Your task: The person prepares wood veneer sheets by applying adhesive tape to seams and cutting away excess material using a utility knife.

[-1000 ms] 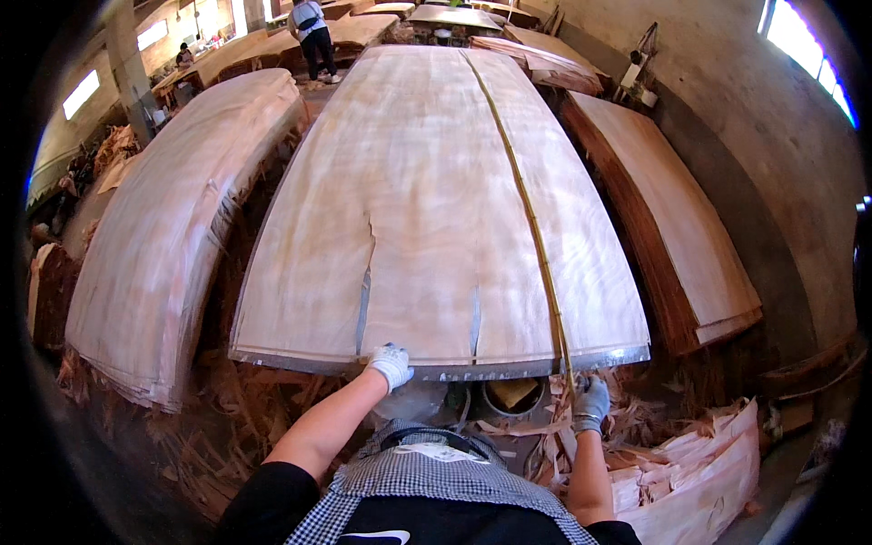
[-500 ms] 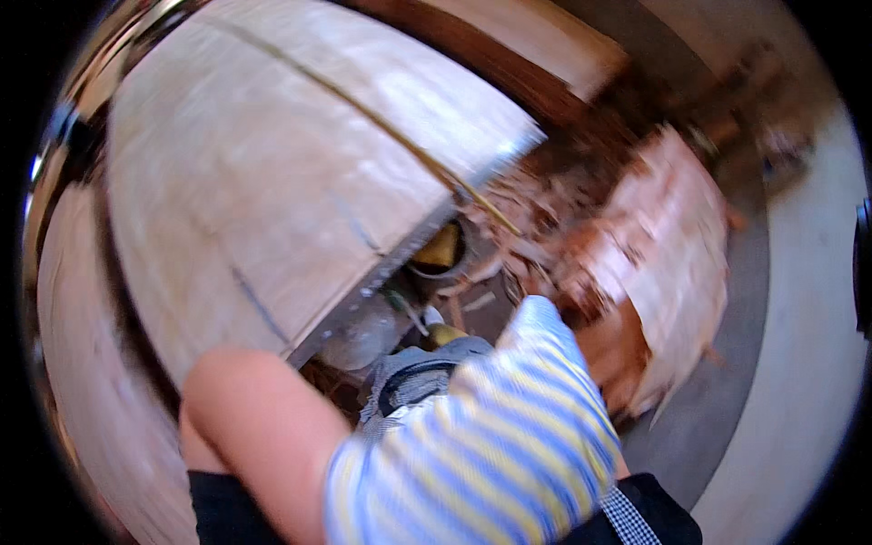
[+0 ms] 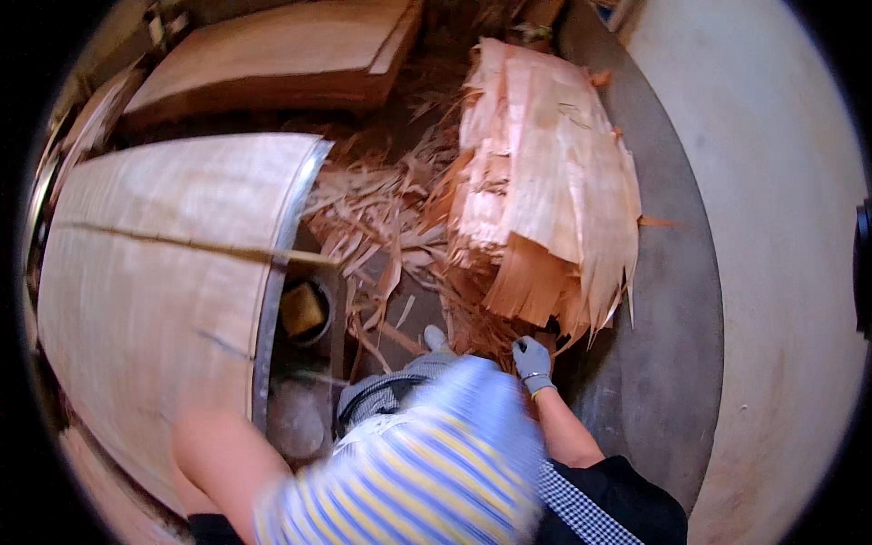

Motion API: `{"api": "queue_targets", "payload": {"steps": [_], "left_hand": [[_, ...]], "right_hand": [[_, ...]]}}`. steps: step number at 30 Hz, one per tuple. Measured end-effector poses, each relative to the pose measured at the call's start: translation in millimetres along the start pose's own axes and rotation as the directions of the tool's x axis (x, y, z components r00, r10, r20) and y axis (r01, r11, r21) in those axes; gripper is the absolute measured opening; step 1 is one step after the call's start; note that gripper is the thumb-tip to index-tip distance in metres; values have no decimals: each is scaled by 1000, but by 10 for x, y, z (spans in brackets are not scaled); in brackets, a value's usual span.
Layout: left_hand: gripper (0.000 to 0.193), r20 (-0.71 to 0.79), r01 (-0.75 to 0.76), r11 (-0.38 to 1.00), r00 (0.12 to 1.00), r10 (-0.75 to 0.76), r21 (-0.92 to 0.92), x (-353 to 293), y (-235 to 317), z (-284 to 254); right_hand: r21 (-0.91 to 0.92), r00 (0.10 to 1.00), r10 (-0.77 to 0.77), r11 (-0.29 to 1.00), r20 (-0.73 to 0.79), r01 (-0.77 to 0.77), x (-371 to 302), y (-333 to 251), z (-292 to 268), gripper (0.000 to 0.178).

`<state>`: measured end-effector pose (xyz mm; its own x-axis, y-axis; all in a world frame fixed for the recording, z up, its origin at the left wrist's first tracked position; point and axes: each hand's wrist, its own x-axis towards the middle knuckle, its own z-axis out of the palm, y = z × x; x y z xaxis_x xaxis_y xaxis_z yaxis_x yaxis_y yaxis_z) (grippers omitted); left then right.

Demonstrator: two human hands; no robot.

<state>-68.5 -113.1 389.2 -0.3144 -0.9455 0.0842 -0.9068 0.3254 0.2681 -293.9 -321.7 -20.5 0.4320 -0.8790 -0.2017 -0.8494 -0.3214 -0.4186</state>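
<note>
My right hand (image 3: 532, 361), in a grey work glove with a yellow edge at the wrist, is below the near end of a bundle of wood veneer sheets (image 3: 554, 173). Its fingers look curled against ragged brown strips; what they hold, if anything, I cannot make out. The bundle's edges are torn and splintered. My left arm bends at the bare elbow on the lower left, and striped blue, yellow and white cloth (image 3: 409, 463) lies across in front of me. That cloth is blurred, and my left hand does not show.
A wide pale sheet-covered table (image 3: 163, 300) with a metal edge stands left, a thin stick (image 3: 173, 240) across it. Beside it is a dark bucket (image 3: 320, 331) holding a yellowish block. Veneer scraps (image 3: 391, 218) litter the floor. Stacked sheets (image 3: 272, 54) lie at the back, a pale wall (image 3: 727, 182) right.
The view has swung right, so the table sits further left and the veneer bundle nearer the middle. My gloved right hand has come into sight. The striped cloth has shifted left and lower.
</note>
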Motion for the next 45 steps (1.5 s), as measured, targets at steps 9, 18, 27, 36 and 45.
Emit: {"api": "queue_targets", "payload": {"steps": [9,18,27,36,45], "left_hand": [[31,126,343,932,936,-329,-114,1047,-1248,1314],[32,64,514,853,858,-510,-90,1392,-1517,1783],[35,413,675,690,725,-552,-262,1493,-1519,2066],[51,415,559,73,691,-592,-826,2284,-2338,2586],[64,596,532,-314,517,-614,-786,3350,-2596,3022]], "right_hand": [[-178,988,-72,983,-137,47,1908,-154,-720,42],[-260,946,-251,946,-207,194,2859,133,-523,14],[86,832,-290,925,-472,371,2590,122,-1135,14],[222,802,-443,802,-400,554,2116,-215,-1458,15],[377,787,-607,708,-109,598,1573,-457,-1321,21]]}}
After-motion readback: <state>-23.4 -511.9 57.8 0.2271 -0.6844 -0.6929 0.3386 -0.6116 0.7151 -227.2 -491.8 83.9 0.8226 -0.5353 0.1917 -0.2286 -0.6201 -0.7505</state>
